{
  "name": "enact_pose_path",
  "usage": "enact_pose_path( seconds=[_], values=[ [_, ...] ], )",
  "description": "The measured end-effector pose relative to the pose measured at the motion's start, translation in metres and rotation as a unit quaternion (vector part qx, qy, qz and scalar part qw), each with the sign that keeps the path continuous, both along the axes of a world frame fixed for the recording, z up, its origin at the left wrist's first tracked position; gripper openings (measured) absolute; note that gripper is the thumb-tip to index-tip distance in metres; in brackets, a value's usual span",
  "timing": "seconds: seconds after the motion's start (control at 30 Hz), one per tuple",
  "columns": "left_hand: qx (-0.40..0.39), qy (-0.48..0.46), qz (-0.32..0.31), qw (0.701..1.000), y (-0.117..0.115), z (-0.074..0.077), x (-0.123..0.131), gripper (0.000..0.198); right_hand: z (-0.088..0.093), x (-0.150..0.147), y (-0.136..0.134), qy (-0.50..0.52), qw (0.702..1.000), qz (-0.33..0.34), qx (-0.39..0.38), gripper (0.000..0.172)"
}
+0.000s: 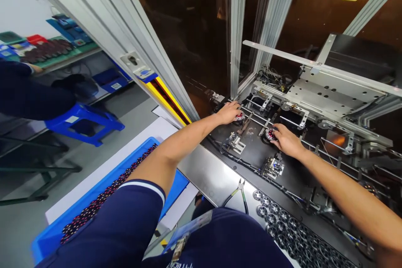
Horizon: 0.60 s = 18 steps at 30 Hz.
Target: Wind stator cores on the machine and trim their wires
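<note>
Fingertips and thumb of the right hand point(287, 140) are pinching the right disc point(270, 134) by its edge, over the machine's dark deck point(255, 150). The left hand point(228, 113) is curling over the left disc point(240, 116); from where I'm standing, I can't tell whether it's gripping or merely resting. Both discs are looking stiff and light, perhaps slick, the dotted faces seeming more delicate, so the rim is offering the safer hold. Cutters point(241, 186) are lying on a shiny ledge point(204, 167) near black wheels point(270, 218). Farther out, a blue tray point(180, 190) is holding dotted parts point(103, 201); beyond, a blue stool point(83, 121) is standing by another person point(28, 92).
</note>
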<state>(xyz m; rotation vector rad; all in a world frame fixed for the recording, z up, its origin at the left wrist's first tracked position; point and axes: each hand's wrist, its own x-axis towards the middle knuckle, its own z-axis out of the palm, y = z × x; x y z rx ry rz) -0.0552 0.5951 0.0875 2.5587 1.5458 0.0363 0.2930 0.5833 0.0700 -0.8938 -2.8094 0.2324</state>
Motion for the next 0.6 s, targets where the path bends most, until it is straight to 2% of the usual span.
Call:
enact_pose_path(
  seconds=[0.2, 0.33, 0.5, 0.6],
  values=[
    [-0.047, 0.017, -0.012, 0.999, 0.016, -0.008, -0.007, 0.03, -0.01, -0.003, 0.002, 0.009, 1.0, 0.001, -0.029, 0.024],
    [-0.07, 0.027, -0.016, 0.997, 0.027, -0.01, -0.008, 0.036, -0.012, -0.003, 0.004, 0.02, 0.999, -0.004, -0.042, 0.023],
    [-0.069, 0.017, -0.023, 0.997, 0.039, -0.012, -0.007, 0.037, -0.01, -0.002, 0.006, 0.023, 0.997, -0.013, -0.067, 0.022],
    [-0.048, -0.004, -0.018, 0.999, 0.041, -0.013, -0.006, 0.036, -0.006, -0.003, 0.01, 0.02, 0.995, -0.02, -0.092, 0.027]
  ],
)
